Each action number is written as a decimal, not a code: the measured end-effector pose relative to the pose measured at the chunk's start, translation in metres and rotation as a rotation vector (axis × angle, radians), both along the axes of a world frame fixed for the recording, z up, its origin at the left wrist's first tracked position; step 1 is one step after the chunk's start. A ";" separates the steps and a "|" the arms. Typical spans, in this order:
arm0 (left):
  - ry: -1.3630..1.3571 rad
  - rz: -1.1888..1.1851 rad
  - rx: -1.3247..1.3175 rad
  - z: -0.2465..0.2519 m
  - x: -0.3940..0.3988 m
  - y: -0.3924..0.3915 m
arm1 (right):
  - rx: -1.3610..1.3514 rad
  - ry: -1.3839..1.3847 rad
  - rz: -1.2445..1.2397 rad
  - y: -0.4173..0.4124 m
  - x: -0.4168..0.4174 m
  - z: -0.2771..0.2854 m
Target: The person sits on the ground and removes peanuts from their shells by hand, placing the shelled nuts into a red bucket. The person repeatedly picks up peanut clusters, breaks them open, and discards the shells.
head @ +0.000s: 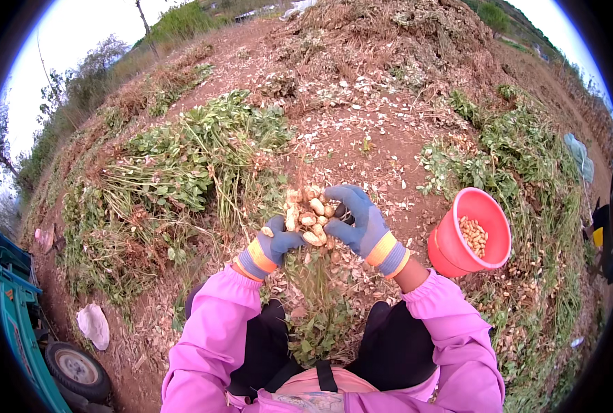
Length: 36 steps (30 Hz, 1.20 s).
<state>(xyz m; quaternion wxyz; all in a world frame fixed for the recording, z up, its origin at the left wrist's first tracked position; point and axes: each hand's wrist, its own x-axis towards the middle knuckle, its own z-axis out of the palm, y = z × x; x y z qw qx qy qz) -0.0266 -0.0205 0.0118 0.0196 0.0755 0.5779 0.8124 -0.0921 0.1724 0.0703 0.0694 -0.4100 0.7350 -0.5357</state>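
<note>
Between my gloved hands is a cluster of peanut pods (309, 218), its stems and leaves (319, 304) hanging down between my knees. My left hand (277, 242) grips the cluster from its lower left; one pod (267, 231) shows against the glove. On the other side, my right hand (357, 222) curls its thumb and fingers around the pods at the right edge. Both gloves are blue-grey with orange cuff bands. To the right of my right hand, a pink plastic bucket (437, 253) leans with its mouth towards me, loose peanut pods (473, 236) inside.
Pulled peanut plants (193, 160) lie heaped at the left, more (523, 149) at the right. A large mound of dry vines (389, 36) rises ahead. At the lower left stand a teal vehicle (14, 320) with a wheel (78, 365) and a whitish bag (93, 326).
</note>
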 end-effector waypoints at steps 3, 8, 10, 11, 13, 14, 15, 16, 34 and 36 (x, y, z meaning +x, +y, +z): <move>-0.026 -0.011 0.006 0.016 0.004 0.003 | -0.025 -0.003 0.006 -0.003 -0.007 -0.003; -0.062 -0.046 -0.058 0.006 0.005 -0.004 | -0.052 -0.129 -0.015 -0.004 -0.007 -0.012; -0.052 -0.028 -0.036 0.013 0.005 0.002 | -0.060 -0.013 -0.005 -0.002 -0.011 -0.012; -0.049 -0.019 -0.026 0.011 0.005 0.003 | -0.064 0.045 0.001 -0.001 -0.012 -0.012; -0.082 -0.012 -0.050 0.012 0.007 0.003 | -0.063 0.086 0.017 0.000 -0.013 -0.009; -0.098 -0.009 -0.061 0.013 0.007 0.003 | -0.077 0.118 0.020 0.000 -0.014 -0.009; -0.096 -0.009 -0.066 0.012 0.007 0.002 | -0.093 0.150 0.025 -0.001 -0.014 -0.009; -0.095 -0.008 -0.071 0.012 0.007 0.001 | -0.088 0.128 0.030 -0.001 -0.013 -0.008; -0.279 0.112 -0.523 0.020 0.003 0.022 | 0.075 -0.446 -0.002 -0.005 -0.021 -0.016; -0.282 0.138 -0.482 0.028 0.008 0.029 | 0.110 -0.443 -0.007 -0.003 -0.022 -0.018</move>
